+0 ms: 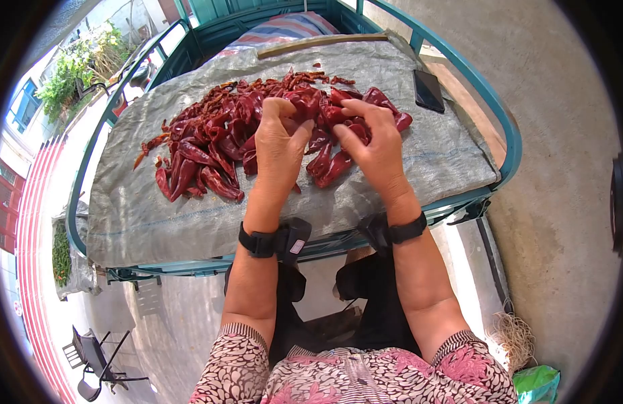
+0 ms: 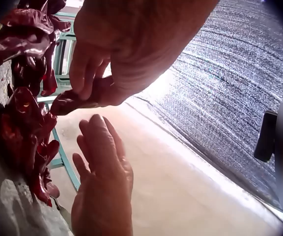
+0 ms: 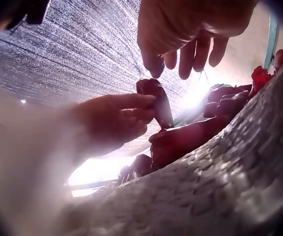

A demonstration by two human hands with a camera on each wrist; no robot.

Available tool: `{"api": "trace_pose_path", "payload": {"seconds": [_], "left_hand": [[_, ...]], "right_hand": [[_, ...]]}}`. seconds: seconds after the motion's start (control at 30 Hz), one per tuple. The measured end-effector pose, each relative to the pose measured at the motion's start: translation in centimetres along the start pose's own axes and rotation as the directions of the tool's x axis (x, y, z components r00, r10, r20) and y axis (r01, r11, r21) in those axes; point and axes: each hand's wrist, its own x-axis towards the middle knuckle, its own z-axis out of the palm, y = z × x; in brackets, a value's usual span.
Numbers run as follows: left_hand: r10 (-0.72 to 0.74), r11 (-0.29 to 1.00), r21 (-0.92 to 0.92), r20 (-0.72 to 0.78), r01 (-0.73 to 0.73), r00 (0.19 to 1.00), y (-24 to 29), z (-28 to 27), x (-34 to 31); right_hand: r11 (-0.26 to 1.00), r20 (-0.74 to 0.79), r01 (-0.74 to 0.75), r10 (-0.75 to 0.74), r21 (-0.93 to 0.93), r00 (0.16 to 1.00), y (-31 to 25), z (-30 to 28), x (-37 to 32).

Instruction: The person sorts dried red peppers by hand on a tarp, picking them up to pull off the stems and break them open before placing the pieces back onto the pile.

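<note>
A heap of dark red dried peppers (image 1: 217, 135) lies on a grey woven sheet (image 1: 190, 232). Over its near side, the left hand (image 1: 279, 145) pinches one pepper between thumb and fingers; in the left wrist view that pepper (image 2: 66, 102) pokes out below the left hand (image 2: 126, 49), and the right wrist view shows the pepper (image 3: 157, 101) upright in the left hand (image 3: 112, 118). Just right of it, the right hand (image 1: 378, 145) hovers with fingers apart and relaxed, holding nothing; its fingers (image 3: 186, 61) hang near the pepper's top without a visible grip.
A black phone (image 1: 428, 91) lies on the sheet at the right. A wooden strip (image 1: 321, 44) crosses the sheet's far edge. Teal metal rails (image 1: 483, 77) of a cart bed surround the sheet. A black chair (image 1: 99, 360) stands on the ground at lower left.
</note>
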Motion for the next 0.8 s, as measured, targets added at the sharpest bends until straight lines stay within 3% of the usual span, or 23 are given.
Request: {"api": "trace_pose_path", "payload": {"seconds": [0.03, 0.1, 0.23, 0.37, 0.47, 0.57, 0.6, 0.7, 0.8], "left_hand": [[-0.059, 0.989, -0.135, -0.010, 0.057, 0.998, 0.2, 0.4, 0.0], [-0.088, 0.969, -0.225, 0.060, 0.099, 0.994, 2.0, 0.5, -0.4], [-0.148, 0.952, -0.244, 0.168, 0.186, 0.975, 1.9, 0.2, -0.3], [-0.123, 0.989, -0.070, 0.087, 0.129, 0.989, 2.8, -0.1, -0.5], [-0.136, 0.971, 0.218, 0.178, 0.095, 0.975, 0.9, -0.6, -0.7], [-0.275, 0.853, 0.521, 0.416, 0.021, 0.867, 2.0, -1.8, -0.9], [-0.276, 0.841, 0.541, 0.426, 0.002, 0.861, 2.7, -2.2, -1.4], [-0.407, 0.821, 0.569, 0.529, 0.045, 0.745, 3.2, -2.6, -1.3], [-0.360, 0.860, 0.508, 0.544, 0.044, 0.758, 1.9, -2.7, -1.3]], "right_hand": [[0.998, 0.030, 0.049, -0.048, -0.044, 0.998, -0.2, 0.3, -0.1], [0.981, 0.096, 0.149, -0.138, -0.125, 0.986, -0.5, 0.7, -0.3], [0.992, 0.087, 0.057, -0.047, -0.114, 0.995, -0.5, 0.7, -0.5], [0.991, 0.012, 0.020, -0.019, -0.132, 1.000, 0.1, 0.5, -0.3], [0.970, -0.098, -0.160, 0.144, -0.181, 0.985, 0.9, 0.2, 0.0], [0.925, -0.228, -0.252, 0.190, -0.283, 0.955, 3.2, -0.2, 0.0], [0.901, -0.211, -0.271, 0.208, -0.338, 0.955, 3.1, -0.7, -0.2], [0.830, -0.200, -0.314, 0.247, -0.461, 0.948, 4.2, -0.5, -0.6], [0.834, -0.181, -0.269, 0.206, -0.481, 0.962, 4.0, -0.3, -0.9]]}}
